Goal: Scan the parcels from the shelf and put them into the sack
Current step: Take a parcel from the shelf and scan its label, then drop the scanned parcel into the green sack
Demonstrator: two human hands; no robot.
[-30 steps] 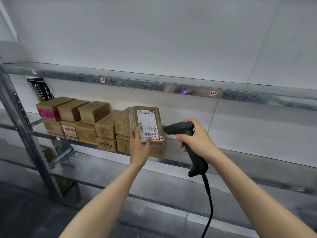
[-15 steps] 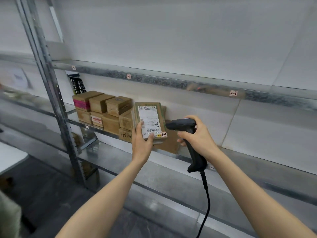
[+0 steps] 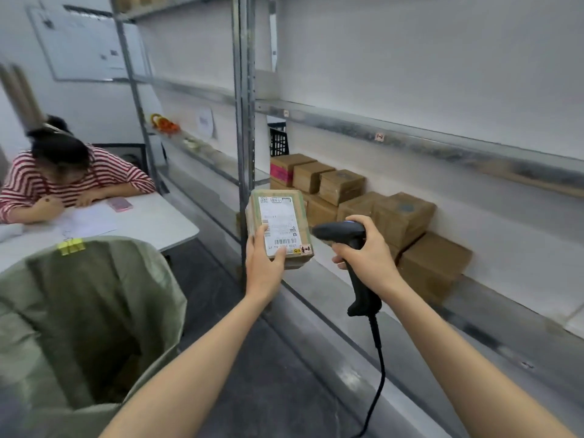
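While the left hand (image 3: 264, 270) grips the parcel (image 3: 283, 227) from below, thumb on the white label, the carton stands upright in the air, in front of the shelf (image 3: 512, 314).
Right hand (image 3: 369, 259): clenched round the handle of the black scanner (image 3: 343, 233), nose aimed at the label, near but apart; cable hanging down.
Stacked parcels (image 3: 403, 216): brown cartons on the shelf, behind the scanner.
Sack (image 3: 94, 295): green, mouth open, lower left, well apart from the held parcel; interior too dark to itemise, possibly a carton. Yellow clips (image 3: 71, 246) on rim.
Table (image 3: 164, 224): white, behind sack; seated person (image 3: 66, 178) in striped top, pink phone (image 3: 119, 204).
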